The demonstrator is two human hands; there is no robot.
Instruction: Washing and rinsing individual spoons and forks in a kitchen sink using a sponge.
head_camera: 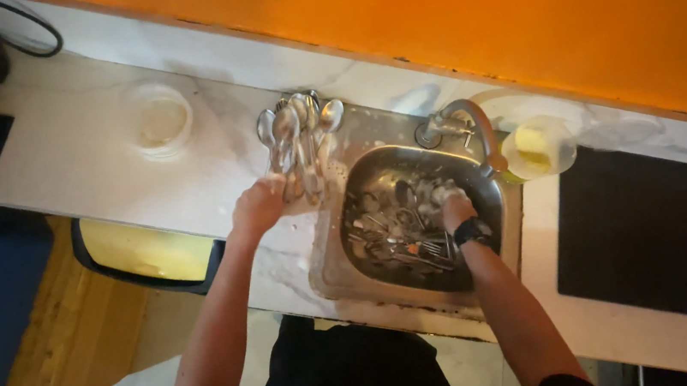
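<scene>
A bunch of washed spoons (299,133) is gripped by the left hand (259,207) on the desk (80,154) beside the sink's (334,263) left rim, while the right hand (455,209) is closed around cutlery (405,242) left unwashed in the basin.

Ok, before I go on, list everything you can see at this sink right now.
spoons: a bunch, number unclear, silver, on the counter left of the sink
cutlery: a pile, silver, inside the sink
sink: one, steel, set in the counter
tap: one, steel, behind the sink
round tub: one, clear, on the counter, far left
container: one, clear with yellow inside, right of the tap
counter: one, white marble
bin: one, dark rim, yellow inside, below the counter
mat: one, black, right side
watch: one, black, right wrist
left hand: gripping the spoons
right hand: in the sink, on the cutlery
</scene>
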